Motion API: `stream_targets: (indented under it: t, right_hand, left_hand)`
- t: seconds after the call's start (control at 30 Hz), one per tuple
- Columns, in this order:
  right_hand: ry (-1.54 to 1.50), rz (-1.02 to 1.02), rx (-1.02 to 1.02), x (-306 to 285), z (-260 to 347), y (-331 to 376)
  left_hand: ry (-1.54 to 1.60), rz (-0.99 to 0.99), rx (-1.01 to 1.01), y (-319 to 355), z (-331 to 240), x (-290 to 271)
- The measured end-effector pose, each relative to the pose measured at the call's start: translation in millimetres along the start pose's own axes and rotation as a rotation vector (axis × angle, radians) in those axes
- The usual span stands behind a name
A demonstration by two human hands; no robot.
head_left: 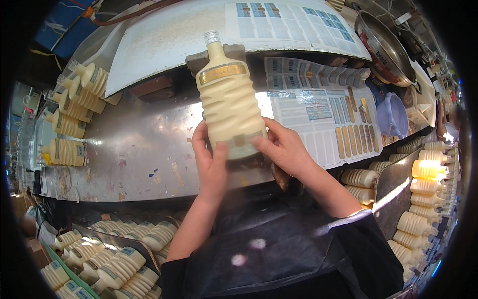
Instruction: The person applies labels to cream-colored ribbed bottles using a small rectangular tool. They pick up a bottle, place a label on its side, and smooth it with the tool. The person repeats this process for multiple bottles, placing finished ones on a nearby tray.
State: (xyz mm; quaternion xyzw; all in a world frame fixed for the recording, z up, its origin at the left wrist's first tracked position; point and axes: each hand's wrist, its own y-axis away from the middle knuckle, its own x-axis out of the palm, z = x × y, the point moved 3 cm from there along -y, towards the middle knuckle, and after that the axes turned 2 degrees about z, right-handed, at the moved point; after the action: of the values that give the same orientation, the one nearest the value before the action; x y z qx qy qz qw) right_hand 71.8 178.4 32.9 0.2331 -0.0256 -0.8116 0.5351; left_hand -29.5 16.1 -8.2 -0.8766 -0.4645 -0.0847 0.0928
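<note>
In front of me a cream-coloured bottle (231, 102) with wavy ridged sides leans with its neck on a dark block (198, 62). A gold label band (221, 74) crosses its shoulder, and the clear glass neck is uncapped. My left hand (211, 155) is closed round the lower left side of the bottle, thumb on its front. Gripping the opposite side, my right hand (288, 149) presses its thumb near the lower right of the front. Low on the bottle, between the two thumbs, sits a pale label (241, 141) with a small brownish square.
Sheets of gold and blue stickers (323, 127) lie right on the metal table (129, 169). Another label sheet (294, 30) rests on the white raised board (169, 40). Several finished-looking bottles (69, 124) stand left. Crates of bottles flank me. A purple bucket (392, 115) stands right.
</note>
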Motion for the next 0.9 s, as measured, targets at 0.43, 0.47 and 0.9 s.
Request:
stream_targets:
  t: [0.43, 0.47, 0.9]
  right_hand:
    - [0.103, -0.038, -0.055, 3, 5, 1]
    - [0.081, -0.036, -0.056, 4, 3, 0]
    - [0.012, -0.051, -0.019, 4, -1, 0]
  left_hand:
    - [-0.167, -0.053, -0.052, -9, -7, 4]
    - [-0.161, -0.057, -0.049, -8, -7, 4]
    - [-0.147, -0.081, -0.032, -8, -1, 4]
